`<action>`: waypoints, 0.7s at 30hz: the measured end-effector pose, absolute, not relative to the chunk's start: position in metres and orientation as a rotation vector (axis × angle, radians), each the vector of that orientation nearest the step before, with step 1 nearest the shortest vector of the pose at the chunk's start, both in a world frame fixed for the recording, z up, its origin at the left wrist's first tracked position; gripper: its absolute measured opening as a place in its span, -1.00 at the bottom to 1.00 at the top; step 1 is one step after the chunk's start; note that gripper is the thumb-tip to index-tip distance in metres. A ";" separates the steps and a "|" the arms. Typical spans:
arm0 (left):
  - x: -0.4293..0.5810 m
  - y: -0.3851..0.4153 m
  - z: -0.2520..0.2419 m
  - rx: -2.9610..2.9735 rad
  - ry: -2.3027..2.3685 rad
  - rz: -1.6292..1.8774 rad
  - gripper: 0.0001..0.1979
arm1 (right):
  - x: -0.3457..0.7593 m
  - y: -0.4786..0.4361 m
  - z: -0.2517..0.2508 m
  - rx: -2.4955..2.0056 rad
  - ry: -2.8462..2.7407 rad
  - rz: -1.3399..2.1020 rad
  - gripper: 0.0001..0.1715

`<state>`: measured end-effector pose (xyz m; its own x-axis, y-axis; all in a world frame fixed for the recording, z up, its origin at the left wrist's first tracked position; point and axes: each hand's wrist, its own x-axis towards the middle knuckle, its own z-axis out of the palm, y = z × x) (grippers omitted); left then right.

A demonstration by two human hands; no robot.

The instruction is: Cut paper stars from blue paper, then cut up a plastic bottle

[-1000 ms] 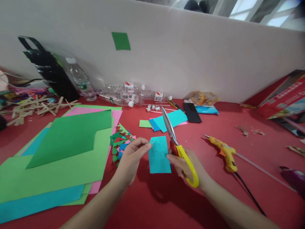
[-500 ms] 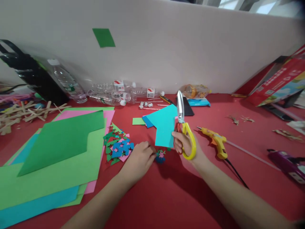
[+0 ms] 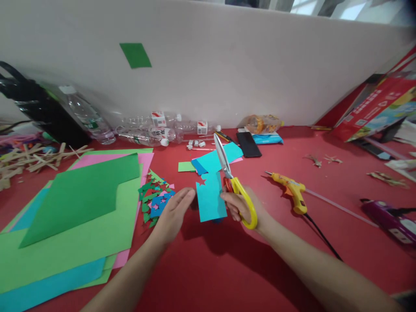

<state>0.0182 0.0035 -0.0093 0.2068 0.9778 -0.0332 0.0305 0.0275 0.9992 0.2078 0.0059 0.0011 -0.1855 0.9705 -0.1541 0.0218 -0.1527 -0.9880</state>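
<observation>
- Holding yellow-and-red-handled scissors [image 3: 239, 189] in the right hand [image 3: 238, 203], with closed-looking blades pointing up and slightly left, toward the back edge of the red surface [image 3: 208, 273].
- Gripping in the same hand the right side of a small sheet of turquoise paper [image 3: 212, 199], raised over the middle of the surface, with a star-shaped notch at its upper left.
- Holding the left hand [image 3: 173, 212] just beside the paper's left side, with fingers close together and the thumb near them; impossible to tell if touching the paper or pinching anything small.
- Showing, just left of the left hand, a heap of paper scraps [image 3: 160, 203] in green, blue, pink and red.
- Showing, farther toward the surface's left edge, large overlapping paper sheets [image 3: 81, 190] in greens, pink and turquoise.
- Showing, between the turquoise paper and the back edge, a pile of coloured rectangles [image 3: 221, 157] beside a black phone [image 3: 248, 144].
- Showing, toward the right edge, a yellow glue gun [image 3: 294, 190] with a clear stick and black cord, then a purple tool [image 3: 390, 219].
- Showing, near the back left corner, wooden sticks [image 3: 39, 158] and a black flask [image 3: 45, 110]; along the back edge, clear plastic bottles [image 3: 141, 136]; near the back right corner, a red box [image 3: 380, 104].
</observation>
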 end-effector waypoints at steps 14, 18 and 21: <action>0.011 -0.002 -0.002 1.095 0.945 0.741 -0.80 | 0.205 -0.003 -0.002 -1.172 -1.277 1.482 -0.74; 0.011 -0.003 0.000 1.027 0.828 0.726 -0.72 | 0.209 0.000 -0.009 -1.126 -1.275 1.464 -0.74; 0.012 -0.005 0.001 1.000 0.822 0.659 -0.67 | 0.211 0.001 -0.015 -1.098 -1.287 1.428 -0.68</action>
